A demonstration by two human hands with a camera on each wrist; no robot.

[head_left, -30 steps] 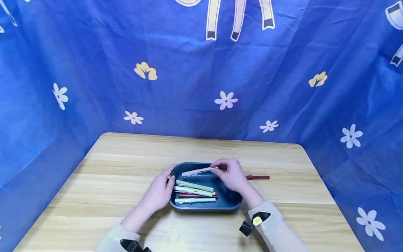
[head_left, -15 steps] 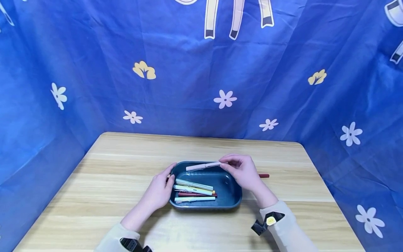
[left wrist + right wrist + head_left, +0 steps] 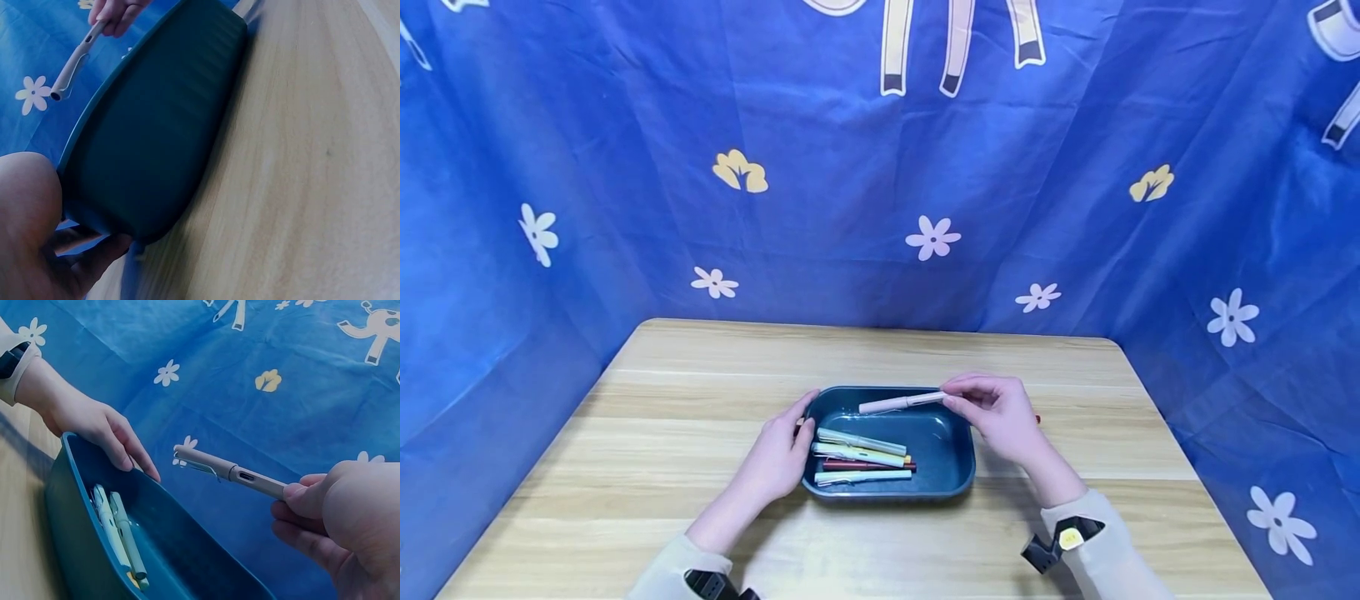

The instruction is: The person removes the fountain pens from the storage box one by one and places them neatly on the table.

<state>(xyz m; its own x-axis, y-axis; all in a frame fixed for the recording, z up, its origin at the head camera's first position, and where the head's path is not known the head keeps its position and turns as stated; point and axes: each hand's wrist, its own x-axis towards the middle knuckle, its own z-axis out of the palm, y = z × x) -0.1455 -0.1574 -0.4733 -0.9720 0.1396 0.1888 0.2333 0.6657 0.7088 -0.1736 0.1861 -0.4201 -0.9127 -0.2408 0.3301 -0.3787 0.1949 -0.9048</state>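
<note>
**Pink pen [image 3: 215, 464], raised over dark teal box [image 3: 891, 497]**

Pink pen: pinched near its barrel end by the right-hand grip [image 3: 1003, 417], leaving the clipped end free over the box's far side. Box: on the desk [image 3: 617, 467], left-hand grip [image 3: 778, 450] curled around its left end, presumably to steady it. Pens [image 3: 859, 455]: inside, left, roughly parallel, likely because its length suits them.

Blue flowered drapes [image 3: 827, 225], apparently wooden table [image 3: 670, 417]
</note>
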